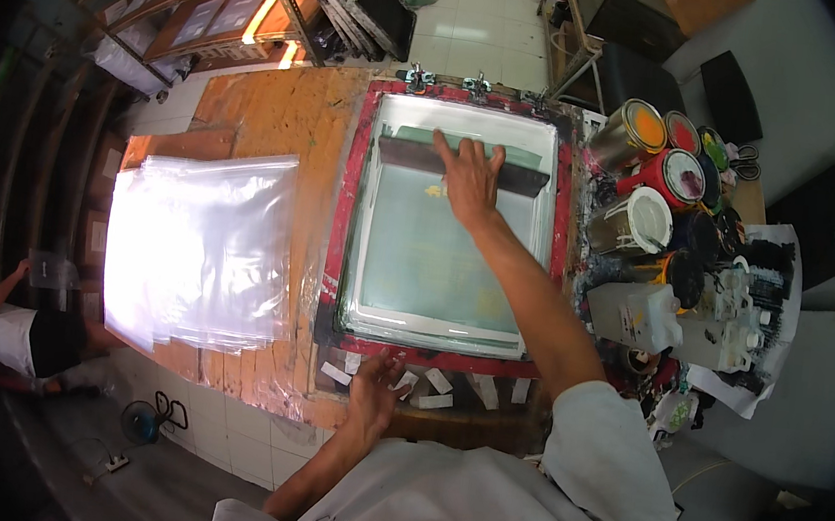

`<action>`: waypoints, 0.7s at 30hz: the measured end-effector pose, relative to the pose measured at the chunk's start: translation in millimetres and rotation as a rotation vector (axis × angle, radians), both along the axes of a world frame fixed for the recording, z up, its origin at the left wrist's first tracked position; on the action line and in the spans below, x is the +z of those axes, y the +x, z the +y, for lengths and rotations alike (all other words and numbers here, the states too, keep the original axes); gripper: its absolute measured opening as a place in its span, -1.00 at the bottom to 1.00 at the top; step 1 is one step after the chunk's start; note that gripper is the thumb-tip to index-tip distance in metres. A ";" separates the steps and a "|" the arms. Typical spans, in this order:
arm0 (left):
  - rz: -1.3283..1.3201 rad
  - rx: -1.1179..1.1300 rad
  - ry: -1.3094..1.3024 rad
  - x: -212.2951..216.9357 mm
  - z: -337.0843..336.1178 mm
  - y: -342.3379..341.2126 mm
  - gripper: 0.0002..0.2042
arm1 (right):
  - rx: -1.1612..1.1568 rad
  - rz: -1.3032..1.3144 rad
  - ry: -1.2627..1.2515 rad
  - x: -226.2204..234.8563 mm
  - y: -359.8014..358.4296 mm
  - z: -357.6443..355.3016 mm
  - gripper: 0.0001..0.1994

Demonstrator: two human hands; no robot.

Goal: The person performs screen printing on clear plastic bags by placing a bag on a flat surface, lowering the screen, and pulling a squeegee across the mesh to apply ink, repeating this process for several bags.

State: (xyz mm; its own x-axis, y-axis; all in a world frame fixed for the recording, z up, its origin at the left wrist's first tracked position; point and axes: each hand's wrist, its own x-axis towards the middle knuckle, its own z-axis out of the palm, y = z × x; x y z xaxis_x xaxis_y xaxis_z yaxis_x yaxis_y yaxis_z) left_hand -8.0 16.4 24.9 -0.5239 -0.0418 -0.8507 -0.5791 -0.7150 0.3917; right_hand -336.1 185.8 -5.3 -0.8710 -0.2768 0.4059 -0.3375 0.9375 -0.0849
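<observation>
A screen printing frame (339,243) with red, ink-stained sides lies on the wooden table in front of me. Across the far part of its pale green mesh (436,272) stands a wide squeegee (408,155) with a dark blade. My right hand (473,177) reaches over the mesh and grips the squeegee near its middle, fingers spread along the top. My left hand (374,394) is at the frame's near edge, its fingers apart and loosely bent, fingertips close to or touching the red side. Small white pieces (435,401) lie around that hand.
Left of the frame lies a stack of clear plastic sheets (202,250). Open ink cans (643,127) and plastic jugs (633,316) crowd the right side. Hinge clamps (476,85) line the frame's far edge. Another person (18,333) is at far left, near a fan (141,422).
</observation>
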 end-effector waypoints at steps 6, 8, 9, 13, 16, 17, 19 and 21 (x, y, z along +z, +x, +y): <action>-0.044 -0.020 0.006 -5.9 -5.7 3.7 -0.70 | 0.034 -0.286 -0.002 25.0 -49.7 8.7 -0.25; 0.010 -0.034 0.017 -5.3 -7.3 5.1 -0.69 | 0.048 -0.500 0.002 43.5 -27.9 11.0 -0.25; 0.024 -0.037 0.013 -3.6 -7.9 6.0 -0.69 | 0.076 -0.542 -0.028 50.9 -4.8 11.2 -0.26; 0.072 -0.056 0.023 9.3 -10.9 3.4 -0.73 | 0.164 -0.483 -0.116 81.2 122.9 8.1 -0.27; 0.158 -0.050 0.011 27.7 -13.7 2.1 -0.79 | 0.139 -0.398 -0.128 98.1 207.6 -1.8 -0.29; 0.197 -0.039 0.016 34.3 -14.7 0.4 -0.81 | 0.119 -0.394 -0.122 105.7 228.4 -4.9 -0.30; 0.291 -0.051 0.053 50.1 -18.2 -4.3 -0.81 | 0.086 -0.237 -0.058 123.4 248.0 -14.6 -0.31; 0.374 -0.044 0.062 68.5 -18.8 -10.8 -0.79 | 0.066 -0.121 -0.048 145.6 254.9 -21.0 -0.31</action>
